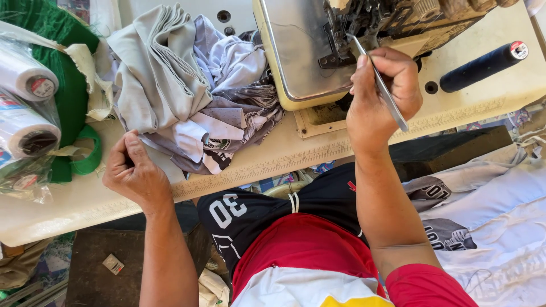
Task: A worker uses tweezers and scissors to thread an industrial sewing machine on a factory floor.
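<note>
My right hand grips long metal tweezers, their tips reaching into the threading parts of a cream and steel sewing machine at the top centre. My left hand rests as a loose fist on the cream table, its thumb against the lower edge of a heap of grey and white printed cloth pieces. Nothing shows inside the left fist.
White thread cones in clear plastic lie on green fabric at the left. A dark thread spool lies at the table's right. More grey printed garments are piled at my right side. A dark box sits under the table.
</note>
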